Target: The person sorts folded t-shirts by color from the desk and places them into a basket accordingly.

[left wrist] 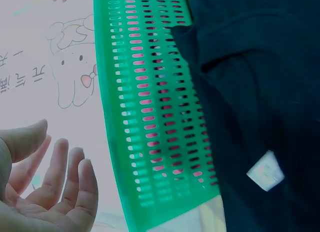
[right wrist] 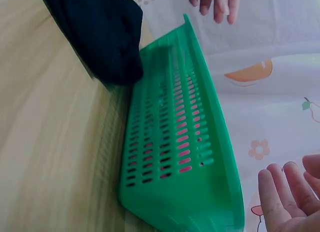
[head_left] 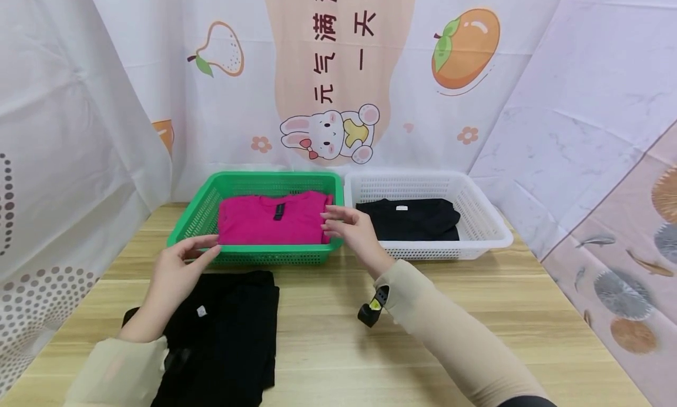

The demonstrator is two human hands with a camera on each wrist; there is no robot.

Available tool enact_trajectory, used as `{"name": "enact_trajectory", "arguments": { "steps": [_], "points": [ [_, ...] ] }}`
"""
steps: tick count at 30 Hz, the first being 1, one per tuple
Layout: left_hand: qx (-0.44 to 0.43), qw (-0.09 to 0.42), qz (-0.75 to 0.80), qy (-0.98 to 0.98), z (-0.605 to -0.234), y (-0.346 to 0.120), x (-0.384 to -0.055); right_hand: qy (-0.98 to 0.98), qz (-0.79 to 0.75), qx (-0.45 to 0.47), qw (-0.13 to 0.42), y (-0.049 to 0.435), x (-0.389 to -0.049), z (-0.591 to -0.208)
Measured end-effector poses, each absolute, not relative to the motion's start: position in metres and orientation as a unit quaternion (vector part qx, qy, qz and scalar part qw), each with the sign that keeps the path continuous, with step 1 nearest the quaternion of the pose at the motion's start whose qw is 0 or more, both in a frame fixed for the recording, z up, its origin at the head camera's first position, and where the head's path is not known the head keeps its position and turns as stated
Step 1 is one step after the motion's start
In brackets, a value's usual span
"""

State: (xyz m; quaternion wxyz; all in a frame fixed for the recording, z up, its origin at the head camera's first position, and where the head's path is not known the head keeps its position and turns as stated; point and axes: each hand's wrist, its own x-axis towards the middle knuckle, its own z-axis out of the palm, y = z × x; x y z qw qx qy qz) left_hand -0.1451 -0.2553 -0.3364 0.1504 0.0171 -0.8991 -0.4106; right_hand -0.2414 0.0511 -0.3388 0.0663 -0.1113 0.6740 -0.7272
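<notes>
A folded magenta shirt (head_left: 254,219) lies in the green basket (head_left: 275,254) at the back left. Near that basket's front left rim is my left hand (head_left: 177,272), its fingers loosely bent and nothing held. My right hand (head_left: 357,234) hovers by the basket's right rim, beside the magenta shirt; its fingers are apart from the thumb in the right wrist view, with nothing gripped. A folded black shirt (head_left: 227,330) with a small white label rests on the table in front of the green basket, partly hidden under my left forearm.
To the right of the green basket stands a white basket (head_left: 476,231) holding another folded black shirt (head_left: 418,222). Both baskets sit at the back of the wooden table (head_left: 322,336), against a printed curtain (head_left: 227,131).
</notes>
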Motion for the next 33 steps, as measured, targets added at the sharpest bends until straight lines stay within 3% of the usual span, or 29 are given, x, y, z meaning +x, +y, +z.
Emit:
{"name": "enact_trajectory", "arguments": {
  "steps": [10,19,33],
  "points": [
    [0.030,0.109,-0.398,-0.910,-0.357,-0.266,-0.124,0.653,-0.744,-0.119,0.080,0.054,-0.220,-0.352],
    [0.072,0.105,-0.366,-0.922,-0.377,-0.277,-0.110,0.652,-0.742,-0.130,0.084,0.047,-0.198,-0.376],
    [0.103,0.092,-0.368,-0.920,-0.394,-0.291,-0.091,0.614,-0.767,-0.116,0.149,0.033,-0.169,-0.407]
  ]
}}
